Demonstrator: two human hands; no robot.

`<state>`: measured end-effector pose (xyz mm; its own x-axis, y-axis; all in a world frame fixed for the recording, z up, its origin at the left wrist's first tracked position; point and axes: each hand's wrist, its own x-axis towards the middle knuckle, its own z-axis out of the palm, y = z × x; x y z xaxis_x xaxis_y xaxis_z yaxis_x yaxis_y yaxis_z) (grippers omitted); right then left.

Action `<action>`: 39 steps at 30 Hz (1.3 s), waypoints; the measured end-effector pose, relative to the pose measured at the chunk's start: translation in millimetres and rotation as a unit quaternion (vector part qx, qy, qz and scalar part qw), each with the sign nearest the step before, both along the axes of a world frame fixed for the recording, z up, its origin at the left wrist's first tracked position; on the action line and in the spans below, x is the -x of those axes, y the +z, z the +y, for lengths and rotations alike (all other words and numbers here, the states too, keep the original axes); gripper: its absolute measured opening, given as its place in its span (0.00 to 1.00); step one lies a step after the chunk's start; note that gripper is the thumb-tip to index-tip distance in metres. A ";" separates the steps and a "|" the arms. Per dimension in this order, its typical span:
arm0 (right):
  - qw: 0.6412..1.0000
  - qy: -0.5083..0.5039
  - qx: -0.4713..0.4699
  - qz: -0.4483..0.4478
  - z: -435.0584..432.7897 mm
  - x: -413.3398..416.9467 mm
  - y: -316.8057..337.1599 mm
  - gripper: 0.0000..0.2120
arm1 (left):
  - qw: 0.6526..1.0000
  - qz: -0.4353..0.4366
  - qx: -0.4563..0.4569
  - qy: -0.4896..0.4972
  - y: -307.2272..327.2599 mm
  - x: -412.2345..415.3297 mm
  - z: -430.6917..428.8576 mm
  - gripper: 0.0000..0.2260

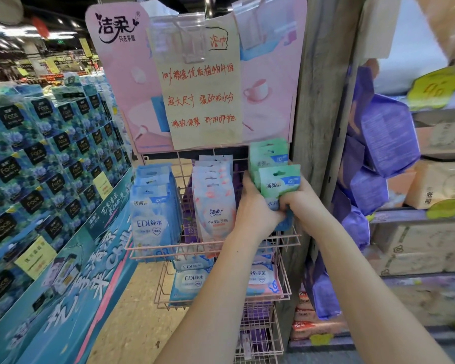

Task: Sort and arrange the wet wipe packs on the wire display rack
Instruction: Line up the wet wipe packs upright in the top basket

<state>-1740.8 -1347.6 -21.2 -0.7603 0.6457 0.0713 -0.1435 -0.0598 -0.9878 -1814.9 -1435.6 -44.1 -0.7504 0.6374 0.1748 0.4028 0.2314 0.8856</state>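
We grip the green packs [279, 179] with our left hand [255, 206] and right hand [300, 203], fingers curled round them, at the right of the wire rack [168, 252]; pink packs [214, 200] stand just left.

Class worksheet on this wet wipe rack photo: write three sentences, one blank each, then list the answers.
1. The left hand and right hand grip packs coloured ____.
2. In the top basket, the blue packs stand at the ____ end.
3. The handwritten sign is lettered in ____ ink.
Missing words: green; left; red.
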 end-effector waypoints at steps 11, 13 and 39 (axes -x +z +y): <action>0.998 0.061 0.023 0.003 7.8 -13.8 -33.7 0.32 | 0.986 -0.163 0.030 -0.028 -7.1 6.1 -6.3 0.63; 0.998 0.059 0.025 0.004 7.2 -12.8 -32.7 0.31 | 0.985 -0.165 0.046 -0.018 -7.9 7.5 -5.5 0.62; 0.999 0.000 -0.048 -0.003 5.6 -13.9 -38.9 0.37 | 0.994 -0.102 -0.037 0.002 -13.5 4.2 7.9 0.60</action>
